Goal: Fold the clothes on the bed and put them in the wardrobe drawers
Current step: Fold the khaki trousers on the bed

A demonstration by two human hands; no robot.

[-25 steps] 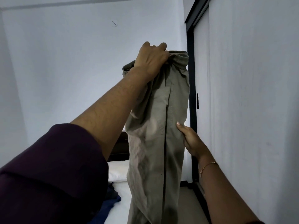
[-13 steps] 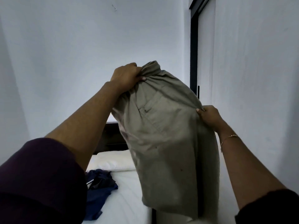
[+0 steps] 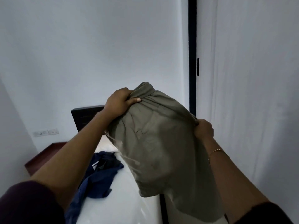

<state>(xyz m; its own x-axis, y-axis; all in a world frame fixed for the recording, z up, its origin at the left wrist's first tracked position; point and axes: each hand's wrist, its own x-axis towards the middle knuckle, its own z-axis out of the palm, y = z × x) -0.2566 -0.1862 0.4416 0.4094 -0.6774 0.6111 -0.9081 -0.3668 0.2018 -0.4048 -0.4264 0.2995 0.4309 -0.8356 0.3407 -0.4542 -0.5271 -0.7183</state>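
The khaki trousers (image 3: 155, 143) are held up in the air over the foot of the bed (image 3: 129, 188), spread by the waistband between two hands, with the legs hanging down in front of the mattress edge. The bunched upper end of the waistband is gripped by the left hand (image 3: 120, 103), its fingers curled round the cloth and the thumb pressed along the gathered hem. The opposite corner is pinched by the right hand (image 3: 204, 129), fingers closed over the fabric edge. A second ago the garment was hung lengthwise, high up, from the left hand alone, with the right hand only laid flat against a leg; since then it has been lowered and the waist has been drawn out sideways between both grips. By this it is judged that the trousers have been straightened and are about to be laid down or doubled for folding; no fold is seen yet. A crumpled dark blue garment (image 3: 100, 175) lies unfolded on the white sheet to the left, so more folding is left. The white wardrobe door (image 3: 250, 94) stands shut at the right, and no drawer is in view.
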